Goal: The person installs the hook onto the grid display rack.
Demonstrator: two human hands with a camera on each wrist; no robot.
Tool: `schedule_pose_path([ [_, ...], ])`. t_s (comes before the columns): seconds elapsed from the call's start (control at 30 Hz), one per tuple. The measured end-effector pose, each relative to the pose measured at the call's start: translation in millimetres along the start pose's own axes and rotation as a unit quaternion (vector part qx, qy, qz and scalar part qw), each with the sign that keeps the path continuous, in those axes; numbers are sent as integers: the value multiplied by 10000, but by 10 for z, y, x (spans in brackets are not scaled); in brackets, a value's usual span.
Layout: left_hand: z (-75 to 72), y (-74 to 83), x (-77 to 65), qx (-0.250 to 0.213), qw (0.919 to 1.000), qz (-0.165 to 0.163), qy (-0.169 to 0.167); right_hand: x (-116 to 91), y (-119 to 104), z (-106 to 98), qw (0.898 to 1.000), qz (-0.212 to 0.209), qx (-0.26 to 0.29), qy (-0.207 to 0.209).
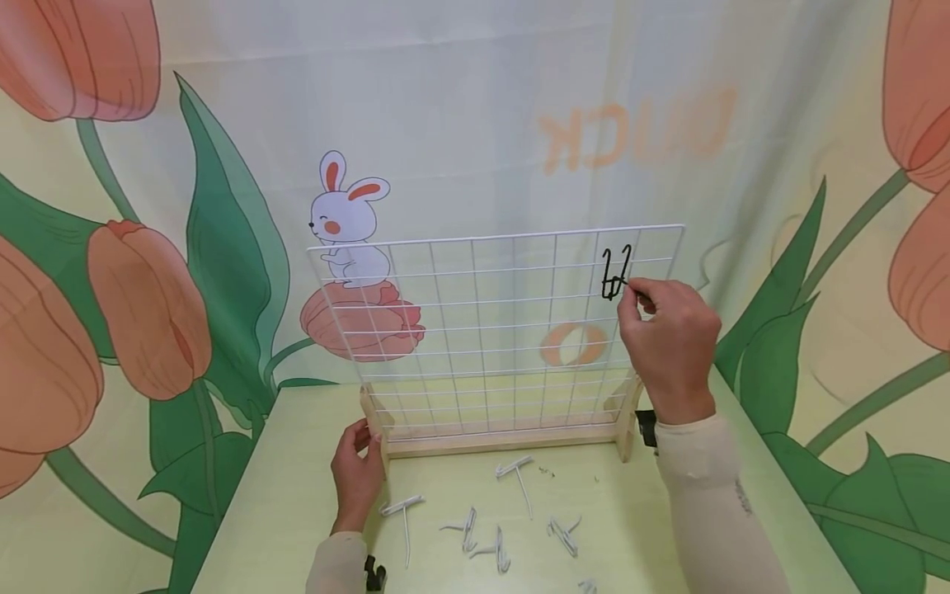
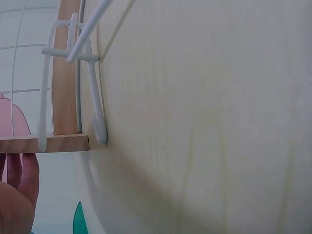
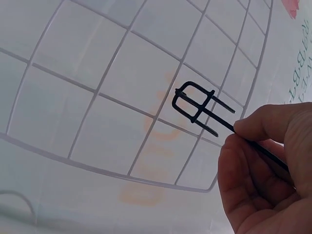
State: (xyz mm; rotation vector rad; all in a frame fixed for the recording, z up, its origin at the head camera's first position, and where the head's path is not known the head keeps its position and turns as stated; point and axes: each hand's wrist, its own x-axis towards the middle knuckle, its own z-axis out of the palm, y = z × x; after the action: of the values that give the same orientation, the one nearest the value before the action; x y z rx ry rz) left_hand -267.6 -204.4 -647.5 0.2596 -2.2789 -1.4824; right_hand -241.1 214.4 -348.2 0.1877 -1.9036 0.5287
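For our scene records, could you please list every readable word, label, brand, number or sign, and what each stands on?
"DUCK": faint orange lettering, mirrored, on the curtain; its first letter is uncertain.
"RABBI": apparently, green lettering on the curtain; its ending is unclear.
"O": orange ring on the curtain, possibly a letter.
Too small to read: dark marking on the right sleeve.

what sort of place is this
Probably a screened-off tabletop work area: a tulip-printed backdrop hangs behind and beside a pale table, where a white wire grid stands.
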Motion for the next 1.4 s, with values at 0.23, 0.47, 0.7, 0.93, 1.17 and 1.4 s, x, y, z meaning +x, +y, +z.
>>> schedule_pose_path([
  [0.23, 3, 8, -4, 66, 9998, 150, 130, -42, -9, 16, 10000, 15, -34, -13],
  [0.47, 20, -5, -8, 58, 9998, 146, 115, -107, -11, 56, 9997, 189, 132, 39],
  [0.7, 15, -6, -18, 58, 9998, 137, 99, -173, -12, 67, 9996, 237, 172, 42],
  [0.93, 16, 10, -32, 51, 9998, 142, 98, -213, -18, 67, 9994, 266, 222, 20],
  [1.17, 16, -28, -43, 118, 9998, 148, 106, -279, 3, 63, 9993, 286, 256, -4],
  [1.4, 21, -5, -23, 89, 9999, 131, 67, -335, -22, 25, 9969, 617, 479, 73],
])
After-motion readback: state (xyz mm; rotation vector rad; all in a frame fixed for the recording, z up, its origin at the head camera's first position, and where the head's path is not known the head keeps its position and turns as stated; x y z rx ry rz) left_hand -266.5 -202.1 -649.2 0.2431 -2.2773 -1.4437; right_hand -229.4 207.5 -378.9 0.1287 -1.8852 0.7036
